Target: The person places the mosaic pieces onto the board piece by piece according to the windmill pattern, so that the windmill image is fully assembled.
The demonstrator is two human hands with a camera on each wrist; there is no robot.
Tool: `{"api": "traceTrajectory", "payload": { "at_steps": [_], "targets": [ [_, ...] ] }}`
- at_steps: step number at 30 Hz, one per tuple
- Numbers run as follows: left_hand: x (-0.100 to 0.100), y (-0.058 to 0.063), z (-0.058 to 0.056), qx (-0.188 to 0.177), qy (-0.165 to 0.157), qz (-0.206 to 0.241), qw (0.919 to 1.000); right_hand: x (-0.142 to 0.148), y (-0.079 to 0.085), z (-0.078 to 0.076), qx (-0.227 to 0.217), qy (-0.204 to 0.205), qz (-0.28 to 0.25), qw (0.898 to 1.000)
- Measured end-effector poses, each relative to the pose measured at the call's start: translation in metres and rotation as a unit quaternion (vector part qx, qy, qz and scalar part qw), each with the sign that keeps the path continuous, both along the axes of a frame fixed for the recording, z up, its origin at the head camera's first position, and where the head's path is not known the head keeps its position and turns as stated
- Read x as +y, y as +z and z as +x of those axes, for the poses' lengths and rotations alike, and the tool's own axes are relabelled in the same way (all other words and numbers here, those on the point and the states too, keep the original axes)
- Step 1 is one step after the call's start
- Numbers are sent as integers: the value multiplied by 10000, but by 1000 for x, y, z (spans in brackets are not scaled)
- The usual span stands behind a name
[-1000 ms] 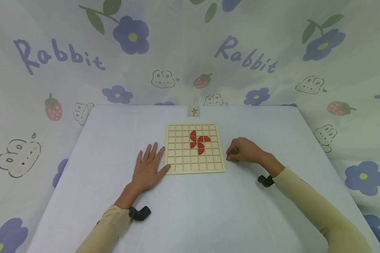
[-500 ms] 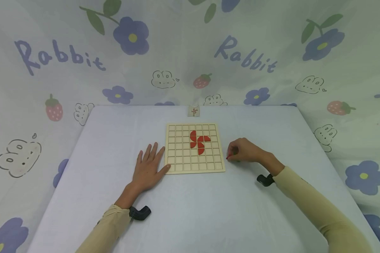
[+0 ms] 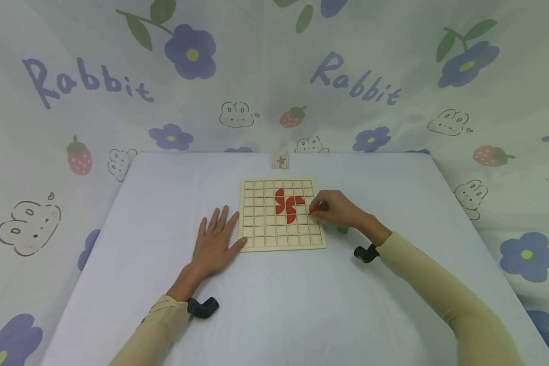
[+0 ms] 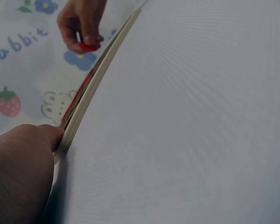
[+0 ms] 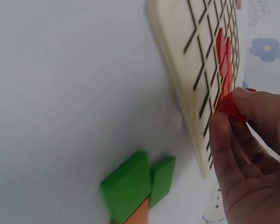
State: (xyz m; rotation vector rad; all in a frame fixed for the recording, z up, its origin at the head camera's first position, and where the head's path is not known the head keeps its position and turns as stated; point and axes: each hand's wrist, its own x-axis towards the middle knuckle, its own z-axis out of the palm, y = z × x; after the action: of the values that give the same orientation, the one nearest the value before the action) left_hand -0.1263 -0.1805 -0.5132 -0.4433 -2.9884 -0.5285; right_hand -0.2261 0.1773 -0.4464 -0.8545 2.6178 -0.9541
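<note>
A square wooden board (image 3: pixel 258 222) with a grooved grid lies on the table. Several red pieces (image 3: pixel 291 215) form a pinwheel on it, some of them quarter-circle shaped. My left hand (image 3: pixel 214 248) rests palm down at the board's left side, fingers spread, with the thumb on the front-left corner. Over the board's right edge, my right hand (image 3: pixel 340 208) pinches a small red piece (image 5: pixel 231 108) between thumb and fingertips. The fingers cover part of that piece, so its full shape is hidden.
Two green pieces (image 5: pixel 129 184) and an orange piece (image 5: pixel 139 213) lie on the table right of the board, partly hidden by the right arm in the head view. A small card (image 3: pixel 280 161) with a red pinwheel pattern is at the table's back edge.
My right hand has lifted the red piece from beside the board and moved left over its right edge. A green piece now shows under the wrist. My left hand stays put.
</note>
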Motion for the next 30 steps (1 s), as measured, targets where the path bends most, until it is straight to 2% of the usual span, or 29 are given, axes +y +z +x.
{"api": "traceTrajectory", "payload": {
  "at_steps": [4, 11, 18, 22, 30],
  "targets": [
    [1, 1, 0, 2, 2, 10, 10000, -16, 0, -7, 192, 80, -154, 9997],
    [1, 3, 0, -91, 30, -27, 10000, -48, 3, -12, -61, 0, -200, 9998],
    [1, 4, 0, -61, -16, 10, 10000, -69, 3, -17, 135, 103, -324, 9993],
    [0, 4, 1, -76, 2, -17, 10000, -79, 2, -18, 38, 168, -473, 9987],
    [-1, 2, 1, -97, -43, -21, 9999, -97, 3, -17, -169, 54, -317, 9993]
  ]
}}
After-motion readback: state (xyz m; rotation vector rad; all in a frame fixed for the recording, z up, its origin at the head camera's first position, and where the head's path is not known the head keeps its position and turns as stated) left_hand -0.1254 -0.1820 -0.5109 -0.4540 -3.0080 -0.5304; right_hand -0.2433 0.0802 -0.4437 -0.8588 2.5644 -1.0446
